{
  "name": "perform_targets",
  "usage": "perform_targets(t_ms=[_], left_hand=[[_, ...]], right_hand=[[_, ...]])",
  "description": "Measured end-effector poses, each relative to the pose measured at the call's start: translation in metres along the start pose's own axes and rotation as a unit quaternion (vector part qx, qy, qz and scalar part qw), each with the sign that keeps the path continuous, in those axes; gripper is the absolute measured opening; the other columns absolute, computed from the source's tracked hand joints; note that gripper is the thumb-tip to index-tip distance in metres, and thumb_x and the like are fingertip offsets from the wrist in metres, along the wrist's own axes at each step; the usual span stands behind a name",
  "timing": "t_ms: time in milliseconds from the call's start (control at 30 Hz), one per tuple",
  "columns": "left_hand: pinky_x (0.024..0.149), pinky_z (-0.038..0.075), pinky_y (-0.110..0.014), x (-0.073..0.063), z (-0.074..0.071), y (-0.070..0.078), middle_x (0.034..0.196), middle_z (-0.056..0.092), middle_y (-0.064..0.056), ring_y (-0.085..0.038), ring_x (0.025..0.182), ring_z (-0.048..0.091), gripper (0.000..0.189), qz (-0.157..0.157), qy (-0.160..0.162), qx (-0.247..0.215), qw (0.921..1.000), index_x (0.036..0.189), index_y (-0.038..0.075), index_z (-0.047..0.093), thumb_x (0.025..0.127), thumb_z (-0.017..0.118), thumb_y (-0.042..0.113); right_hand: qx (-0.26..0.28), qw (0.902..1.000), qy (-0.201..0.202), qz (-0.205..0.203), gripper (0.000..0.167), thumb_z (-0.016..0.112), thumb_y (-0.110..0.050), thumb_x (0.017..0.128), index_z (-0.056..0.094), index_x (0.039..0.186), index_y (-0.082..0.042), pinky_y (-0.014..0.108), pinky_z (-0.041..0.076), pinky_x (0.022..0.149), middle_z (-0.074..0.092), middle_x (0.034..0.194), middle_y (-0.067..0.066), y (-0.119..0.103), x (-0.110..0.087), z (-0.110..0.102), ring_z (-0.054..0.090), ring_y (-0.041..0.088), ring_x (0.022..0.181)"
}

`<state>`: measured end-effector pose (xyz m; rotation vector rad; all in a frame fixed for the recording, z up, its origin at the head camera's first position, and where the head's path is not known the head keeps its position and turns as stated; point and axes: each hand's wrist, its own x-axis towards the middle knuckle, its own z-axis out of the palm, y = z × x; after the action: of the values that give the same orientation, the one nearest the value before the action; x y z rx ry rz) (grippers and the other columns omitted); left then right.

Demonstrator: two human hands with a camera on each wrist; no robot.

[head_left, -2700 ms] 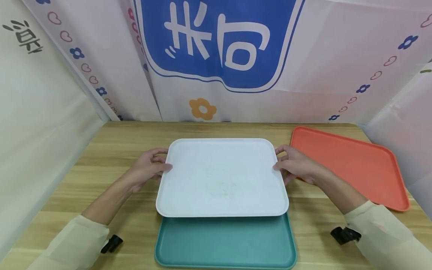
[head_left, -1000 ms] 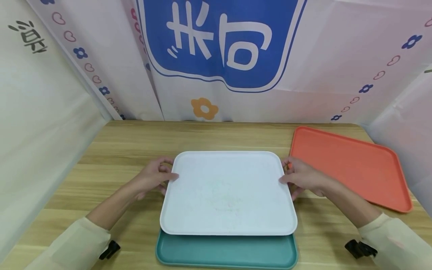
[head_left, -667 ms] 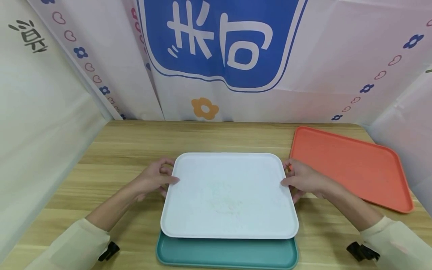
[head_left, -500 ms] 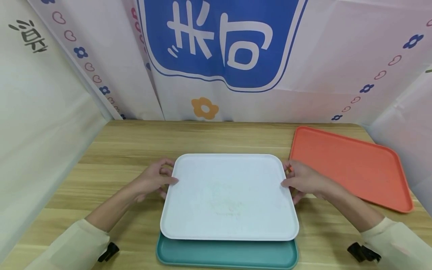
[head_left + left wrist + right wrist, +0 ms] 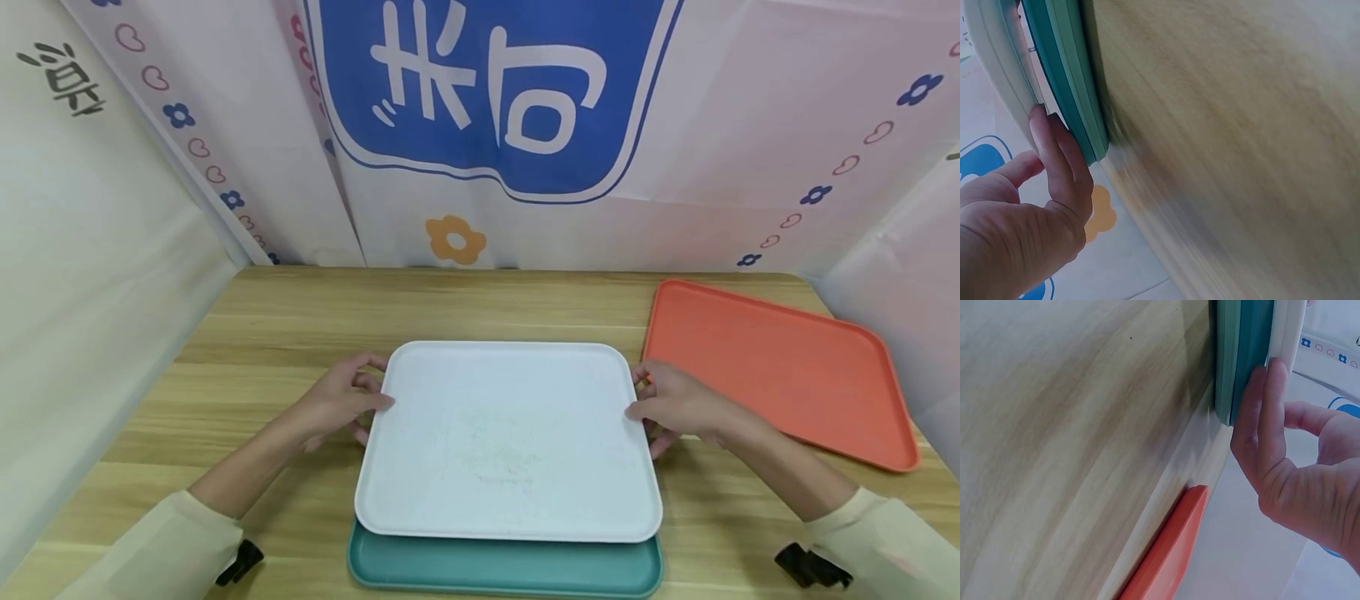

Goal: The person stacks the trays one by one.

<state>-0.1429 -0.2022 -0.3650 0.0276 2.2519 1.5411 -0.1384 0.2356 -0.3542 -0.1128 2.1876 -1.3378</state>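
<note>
A white rectangular tray (image 5: pixel 510 442) lies level or nearly so over a teal tray (image 5: pixel 510 567), whose near strip shows below the white edge. My left hand (image 5: pixel 341 402) pinches the white tray's left side, thumb on the rim's top and fingers beneath. On the opposite side my right hand (image 5: pixel 675 404) grips the rim the same way. The left wrist view shows a gap between the white tray (image 5: pixel 1007 69) and the teal rim (image 5: pixel 1054 69) under it. In the right wrist view my fingertips (image 5: pixel 1277 369) touch the white rim from below, beside the stacked green edges (image 5: pixel 1229 362).
At the right back of the wooden table (image 5: pixel 300 308) an orange-red tray (image 5: pixel 780 375) lies at an angle. Printed white cloth (image 5: pixel 750 150) encloses the table at the back and sides. A black clip-like piece (image 5: pixel 240 562) sits by the left sleeve, another (image 5: pixel 813 567) by the right.
Both hands have brought the white tray toward me and down over the teal tray, covering more of it. Over the last half second it has barely shifted. The orange-red tray stays put.
</note>
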Motion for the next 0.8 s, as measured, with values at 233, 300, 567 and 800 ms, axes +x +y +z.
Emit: perform_targets(t_ms=[233,300,567,800], left_hand=[[0.054,0.063,-0.041,-0.002,-0.0001,0.0006,0.094,0.056,-0.015,-0.025,0.079,0.065,0.05,0.0,0.005,0.004,1.0,0.14,-0.005,0.046,0.095,0.066,-0.006],[0.054,0.063,-0.041,-0.0029,0.0,0.0011,0.094,0.056,-0.015,-0.025,0.079,0.065,0.05,0.001,0.007,0.007,1.0,0.14,-0.005,0.046,0.095,0.066,-0.005],[0.054,0.063,-0.043,-0.0051,0.0022,0.0025,0.095,0.054,-0.016,-0.025,0.078,0.062,0.049,0.003,0.011,0.015,0.9998,0.139,-0.006,0.047,0.095,0.066,-0.006],[0.052,0.063,-0.044,-0.0056,0.0045,0.0031,0.097,0.054,-0.018,-0.026,0.077,0.064,0.046,0.006,0.02,0.031,0.9993,0.139,-0.006,0.048,0.096,0.065,-0.006]], right_hand=[[-0.006,0.9999,0.008,-0.001,0.042,0.059,0.002,0.098,0.034,0.13,0.014,0.044,0.064,0.058,0.064,0.099,0.021,0.0014,-0.0007,0.0016,0.067,0.025,0.073],[-0.007,0.9999,0.012,-0.003,0.042,0.059,0.002,0.098,0.034,0.13,0.014,0.045,0.064,0.058,0.062,0.099,0.022,0.0019,-0.0011,0.0024,0.066,0.026,0.074],[-0.025,0.9991,0.032,-0.013,0.041,0.062,0.002,0.095,0.039,0.127,0.015,0.045,0.064,0.059,0.059,0.095,0.021,0.002,-0.0053,0.0064,0.065,0.026,0.073],[-0.068,0.9962,0.053,-0.011,0.04,0.064,0.001,0.095,0.043,0.126,0.015,0.042,0.063,0.055,0.062,0.091,0.017,0.0007,-0.0068,0.0099,0.067,0.023,0.069]])
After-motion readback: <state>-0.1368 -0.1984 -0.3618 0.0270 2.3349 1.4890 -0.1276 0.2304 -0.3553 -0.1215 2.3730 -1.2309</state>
